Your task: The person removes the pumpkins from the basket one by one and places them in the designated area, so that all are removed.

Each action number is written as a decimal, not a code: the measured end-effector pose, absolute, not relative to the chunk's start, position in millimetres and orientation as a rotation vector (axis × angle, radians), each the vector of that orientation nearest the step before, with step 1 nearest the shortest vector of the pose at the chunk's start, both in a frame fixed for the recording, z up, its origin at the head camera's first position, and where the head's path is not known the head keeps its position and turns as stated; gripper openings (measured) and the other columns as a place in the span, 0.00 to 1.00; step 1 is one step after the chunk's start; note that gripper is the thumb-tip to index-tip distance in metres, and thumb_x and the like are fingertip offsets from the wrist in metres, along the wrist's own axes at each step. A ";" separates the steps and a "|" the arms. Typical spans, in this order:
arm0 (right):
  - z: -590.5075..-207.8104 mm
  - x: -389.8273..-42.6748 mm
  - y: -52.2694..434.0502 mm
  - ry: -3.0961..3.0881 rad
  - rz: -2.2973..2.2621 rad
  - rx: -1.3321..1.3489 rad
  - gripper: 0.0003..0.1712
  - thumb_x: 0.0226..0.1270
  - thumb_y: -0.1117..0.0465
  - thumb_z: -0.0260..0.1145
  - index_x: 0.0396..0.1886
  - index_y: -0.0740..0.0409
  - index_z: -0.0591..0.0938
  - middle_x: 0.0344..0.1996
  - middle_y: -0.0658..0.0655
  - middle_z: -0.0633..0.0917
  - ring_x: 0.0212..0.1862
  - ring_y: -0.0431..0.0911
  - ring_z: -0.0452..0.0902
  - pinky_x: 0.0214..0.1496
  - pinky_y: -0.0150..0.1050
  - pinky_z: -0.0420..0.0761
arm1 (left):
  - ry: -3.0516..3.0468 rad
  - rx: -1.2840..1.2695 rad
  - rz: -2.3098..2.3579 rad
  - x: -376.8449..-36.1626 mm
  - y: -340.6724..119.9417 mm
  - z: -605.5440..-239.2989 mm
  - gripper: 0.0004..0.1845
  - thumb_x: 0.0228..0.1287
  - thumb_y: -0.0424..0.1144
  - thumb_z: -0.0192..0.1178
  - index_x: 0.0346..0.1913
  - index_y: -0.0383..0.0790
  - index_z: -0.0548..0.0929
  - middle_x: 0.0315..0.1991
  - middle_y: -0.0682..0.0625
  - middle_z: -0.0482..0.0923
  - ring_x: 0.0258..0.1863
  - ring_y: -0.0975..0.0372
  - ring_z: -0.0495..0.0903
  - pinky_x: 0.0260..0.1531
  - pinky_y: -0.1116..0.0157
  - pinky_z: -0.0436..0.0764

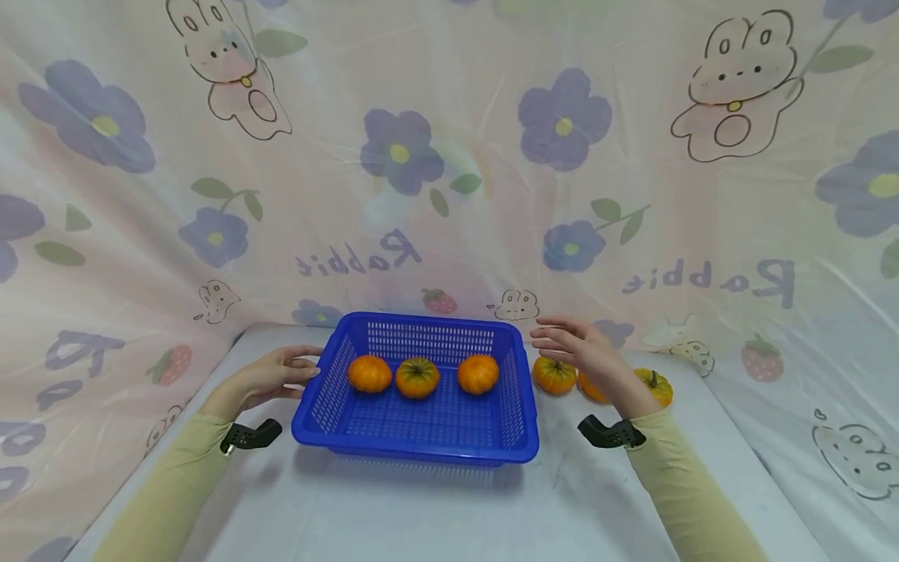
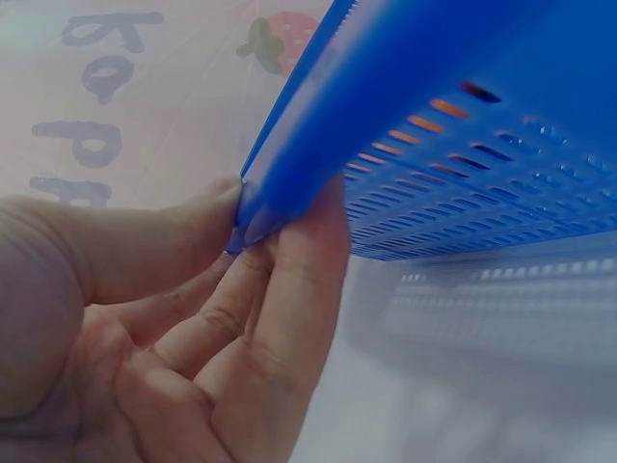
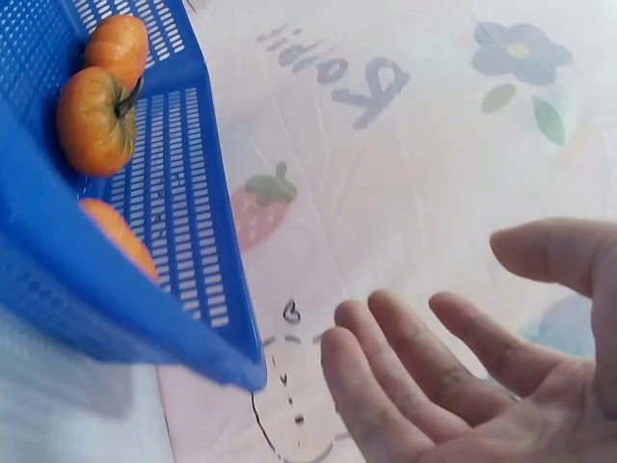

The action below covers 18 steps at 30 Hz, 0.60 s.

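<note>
A blue plastic basket with slotted sides holds three small pumpkins: a left one, a greenish-topped middle one and a right one. My left hand pinches its left rim; in the left wrist view the thumb lies on the outer side and the fingers curl underneath. Off the basket's right side, my right hand is held in the air with spread, relaxed fingers, holding nothing. In the right wrist view its fingertips are apart from the basket's corner.
Right of the basket, under and behind my right hand, are a small pumpkin, a partly hidden orange one and a greenish-yellow one. They sit on the white table. A rabbit-and-flower printed curtain hangs close behind.
</note>
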State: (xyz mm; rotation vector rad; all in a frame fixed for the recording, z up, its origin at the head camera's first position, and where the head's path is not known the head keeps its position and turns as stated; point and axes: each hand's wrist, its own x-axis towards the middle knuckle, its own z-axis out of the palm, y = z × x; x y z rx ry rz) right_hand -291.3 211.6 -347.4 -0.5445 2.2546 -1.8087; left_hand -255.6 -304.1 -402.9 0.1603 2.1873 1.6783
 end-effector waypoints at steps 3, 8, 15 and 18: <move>-345.8 -294.4 201.6 2.230 -1.772 -0.562 0.29 0.75 0.51 0.54 0.67 0.63 0.66 0.60 0.70 0.72 0.61 0.62 0.70 0.60 0.48 0.73 | 2.186 0.150 1.680 -257.0 -303.4 -403.5 0.33 0.71 0.37 0.54 0.72 0.30 0.52 0.48 0.39 0.77 0.42 0.52 0.81 0.44 0.55 0.82; -347.4 -300.6 184.9 2.200 -1.711 -0.552 0.28 0.75 0.49 0.53 0.67 0.59 0.67 0.60 0.66 0.73 0.61 0.60 0.70 0.60 0.49 0.72 | 2.193 0.146 1.678 -256.2 -304.6 -404.0 0.34 0.71 0.38 0.54 0.72 0.30 0.51 0.49 0.39 0.77 0.43 0.51 0.81 0.45 0.54 0.81; -352.3 -310.1 165.6 2.143 -1.683 -0.639 0.24 0.76 0.56 0.53 0.64 0.65 0.69 0.58 0.70 0.73 0.59 0.59 0.72 0.61 0.53 0.71 | 2.195 0.148 1.673 -254.5 -305.2 -403.6 0.35 0.71 0.38 0.54 0.72 0.30 0.51 0.49 0.38 0.77 0.43 0.51 0.81 0.45 0.55 0.81; -353.4 -313.7 158.5 2.138 -1.654 -0.645 0.25 0.75 0.56 0.54 0.65 0.66 0.68 0.60 0.71 0.72 0.60 0.61 0.70 0.61 0.53 0.70 | 2.194 0.151 1.677 -254.7 -305.0 -403.3 0.35 0.71 0.38 0.55 0.72 0.31 0.51 0.50 0.38 0.76 0.43 0.52 0.81 0.45 0.55 0.81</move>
